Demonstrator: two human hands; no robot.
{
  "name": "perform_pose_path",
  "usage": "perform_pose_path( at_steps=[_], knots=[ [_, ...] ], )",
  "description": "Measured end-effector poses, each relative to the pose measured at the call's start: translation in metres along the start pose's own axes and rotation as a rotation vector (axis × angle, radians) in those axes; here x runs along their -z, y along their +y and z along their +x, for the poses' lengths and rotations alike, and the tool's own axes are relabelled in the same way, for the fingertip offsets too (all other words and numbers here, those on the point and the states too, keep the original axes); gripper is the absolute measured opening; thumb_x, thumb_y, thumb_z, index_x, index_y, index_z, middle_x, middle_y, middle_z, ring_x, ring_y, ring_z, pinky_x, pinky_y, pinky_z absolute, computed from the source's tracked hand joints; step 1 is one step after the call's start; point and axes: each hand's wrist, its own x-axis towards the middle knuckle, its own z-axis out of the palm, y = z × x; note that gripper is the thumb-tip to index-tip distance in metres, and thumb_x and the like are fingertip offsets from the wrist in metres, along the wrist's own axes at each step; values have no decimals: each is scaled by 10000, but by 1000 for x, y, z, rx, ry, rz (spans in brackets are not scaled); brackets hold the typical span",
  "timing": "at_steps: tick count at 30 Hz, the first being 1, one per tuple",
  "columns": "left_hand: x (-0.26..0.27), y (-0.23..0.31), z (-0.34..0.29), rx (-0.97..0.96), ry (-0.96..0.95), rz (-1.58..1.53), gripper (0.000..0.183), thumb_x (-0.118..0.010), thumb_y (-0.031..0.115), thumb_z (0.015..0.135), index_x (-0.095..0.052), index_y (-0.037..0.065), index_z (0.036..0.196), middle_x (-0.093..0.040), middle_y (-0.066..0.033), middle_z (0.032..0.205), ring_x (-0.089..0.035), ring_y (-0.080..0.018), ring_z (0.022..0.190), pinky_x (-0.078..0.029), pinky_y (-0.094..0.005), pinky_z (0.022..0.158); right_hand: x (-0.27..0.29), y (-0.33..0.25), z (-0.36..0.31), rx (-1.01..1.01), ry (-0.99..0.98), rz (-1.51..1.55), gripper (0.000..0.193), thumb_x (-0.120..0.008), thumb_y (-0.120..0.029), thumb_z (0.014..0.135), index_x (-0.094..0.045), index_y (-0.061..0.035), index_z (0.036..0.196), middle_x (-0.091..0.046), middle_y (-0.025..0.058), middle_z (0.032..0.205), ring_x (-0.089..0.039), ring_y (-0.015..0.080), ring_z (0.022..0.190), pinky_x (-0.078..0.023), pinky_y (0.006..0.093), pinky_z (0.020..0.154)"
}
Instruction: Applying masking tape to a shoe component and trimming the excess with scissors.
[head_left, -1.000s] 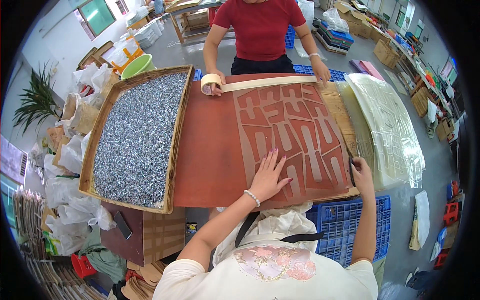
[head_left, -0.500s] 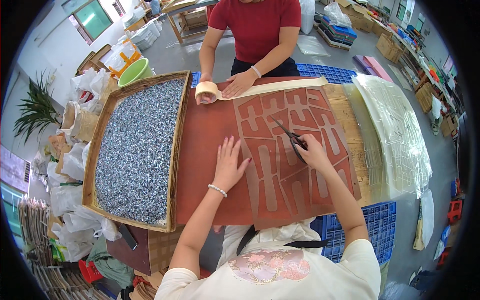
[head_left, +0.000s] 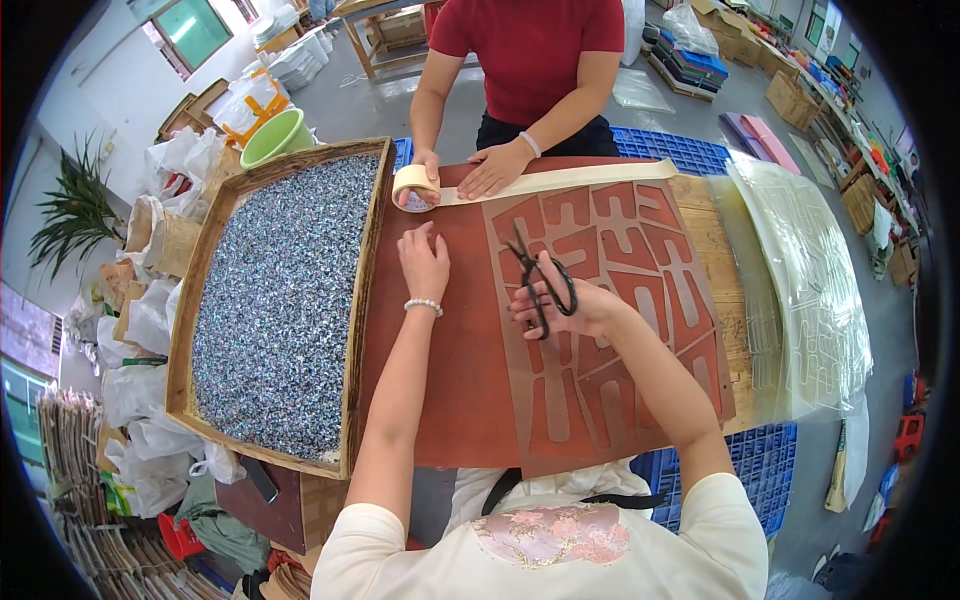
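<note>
My right hand (head_left: 585, 308) holds a pair of black-handled scissors (head_left: 555, 290), blades pointing away from me, above a brown cut-out template sheet (head_left: 530, 395). Its fingers are partly spread about the handles. My left hand (head_left: 424, 262), a beaded bracelet at its wrist, is over the reddish-brown board (head_left: 440, 350), fingers loosely bent with nothing visible in them. Just beyond it, a co-worker's hand (head_left: 425, 170) grips a cream tape roll (head_left: 412, 182). The co-worker's other hand (head_left: 495, 172) presses on the tape strip (head_left: 590, 180) along the board's far edge.
A wooden tray (head_left: 357, 400) of shiny bluish flakes stands to the left of the board. Clear plastic sheets (head_left: 815, 290) with cut shapes are stacked at the right. Blue plastic crates (head_left: 765, 490) sit under the table. A green basin (head_left: 275, 138) stands beyond the tray.
My left hand has lifted from lying flat on the board and reached away toward the tape roll, fingers bending. My right hand has moved left and turned over with the scissors.
</note>
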Motion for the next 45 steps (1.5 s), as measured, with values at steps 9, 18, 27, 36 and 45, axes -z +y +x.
perform_pose_path(
  at_steps=[9, 18, 27, 36, 45],
  knots=[
    [-28, -6, 47, 394, -53, -265, 251, -640, 175, 927, -660, -53, 1030, -722, -158, 747, -696, -289, 599, -558, -387, 597, -25, -3, 95, -69, -22, 30, 888, -497, -866, 778, -521, -6, 1000, -535, 92, 876, -613, 227, 800, -601, 416, 767],
    [-36, -18, 67, 835, -197, -953, 275, -630, 205, 964, -642, -67, 996, -699, -150, 759, -668, -197, 535, -558, -285, 463, -35, -13, 119, -70, 19, -30, 878, -455, -860, 808, -546, -12, 1018, -536, 74, 878, -597, 199, 804, -590, 387, 770],
    [-51, -14, 82, 855, -125, -1100, 295, -682, 248, 938, -628, -41, 964, -664, -95, 707, -626, -159, 500, -532, -261, 448, -45, -24, 136, -39, 27, -37, 855, -479, -845, 812, -564, -16, 1006, -574, 86, 892, -611, 202, 819, -589, 381, 766],
    [-48, -13, 83, 793, -122, -1060, 307, -673, 240, 937, -613, 16, 736, -596, -29, 604, -519, -94, 435, -386, -240, 388, -55, -38, 159, 23, 33, -74, 864, -465, -873, 789, -547, -34, 977, -566, 80, 886, -614, 203, 795, -582, 394, 770],
    [-56, -12, 81, 749, -22, -1084, 320, -699, 184, 905, -563, 44, 652, -543, -12, 559, -456, -78, 447, -342, -249, 409, -46, -47, 191, 2, -86, -13, 751, -379, -853, 845, -569, -129, 913, -610, 35, 846, -625, 181, 762, -547, 333, 710]
  ],
)
